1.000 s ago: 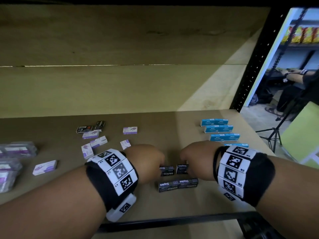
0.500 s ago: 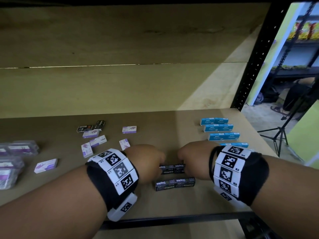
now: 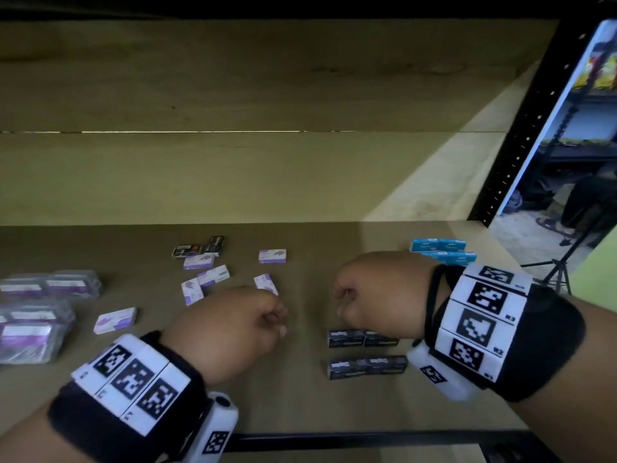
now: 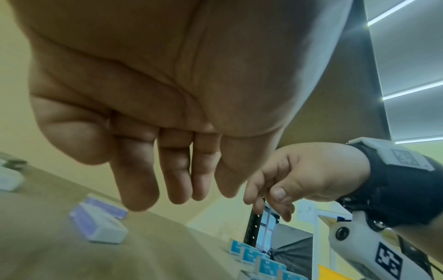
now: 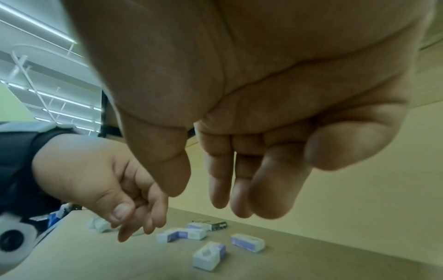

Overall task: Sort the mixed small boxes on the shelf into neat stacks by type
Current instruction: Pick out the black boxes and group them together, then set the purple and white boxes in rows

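Two rows of black staple boxes (image 3: 367, 366) lie near the shelf's front edge, the rear row (image 3: 347, 339) partly under my right wrist. My right hand (image 3: 340, 304) hovers just behind them, its fingers (image 5: 223, 185) hanging loose and empty. Off to the left of the rows is my left hand (image 3: 278, 317), also empty, with relaxed fingers (image 4: 177, 181) pointing down. Blue boxes (image 3: 440, 250) sit in rows at the back right. Several white-and-purple boxes (image 3: 213, 275) lie scattered at the left, one (image 3: 265, 284) just beyond my left knuckles. Two more black boxes (image 3: 200, 248) lie at the back.
Clear-wrapped packs of purple boxes (image 3: 36, 315) are piled at the far left. A black metal rail (image 3: 367, 441) runs along the shelf front and a black upright (image 3: 521, 138) stands at the right. The wooden back wall (image 3: 233, 175) closes the shelf.
Both hands have let go of the rear row of black staple boxes, risen and drawn apart. The black boxes stay in two rows.
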